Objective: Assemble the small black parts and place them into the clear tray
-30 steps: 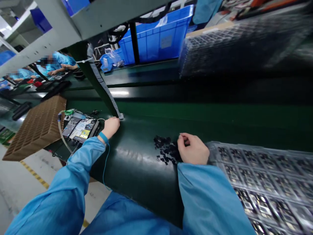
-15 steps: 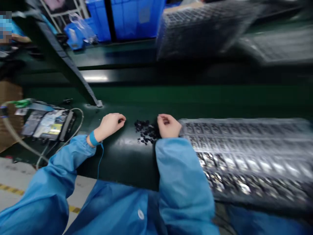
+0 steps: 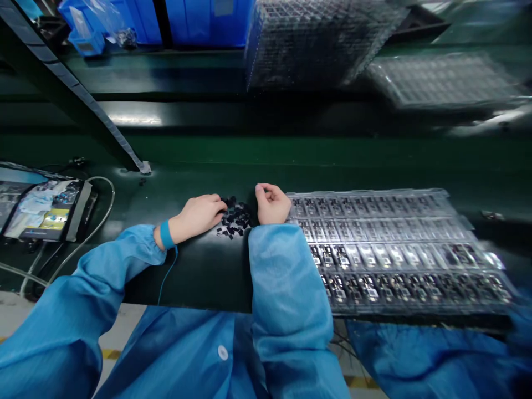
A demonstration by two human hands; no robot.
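Note:
A loose pile of small flat black pieces (image 3: 236,219) lies on the dark green bench top between my hands. My left hand (image 3: 199,215), with a blue band round its wrist, has its fingertips at the pile's left edge. Its fingers are bent and close together; whatever is between them is hidden. Right of the pile, my right hand (image 3: 272,204) is closed with thumb and index finger pinched, and I cannot make out anything in the pinch. Beside it lies a clear plastic tray (image 3: 369,246) with rows of compartments, many of them holding small shiny metal parts.
At the left sit a box-shaped device (image 3: 52,213) and a looping grey cable (image 3: 108,202). A slanted post (image 3: 89,100) meets the bench. Stacked clear trays (image 3: 307,50), another tray (image 3: 436,77) and blue bins (image 3: 208,22) occupy the shelf behind. Another person's blue clothing (image 3: 424,360) shows lower right.
My left hand has moved right to the pile of black pieces. My right hand stays pinched beside the tray. The view has shifted to the right, bringing the tray's right end into clearer sight.

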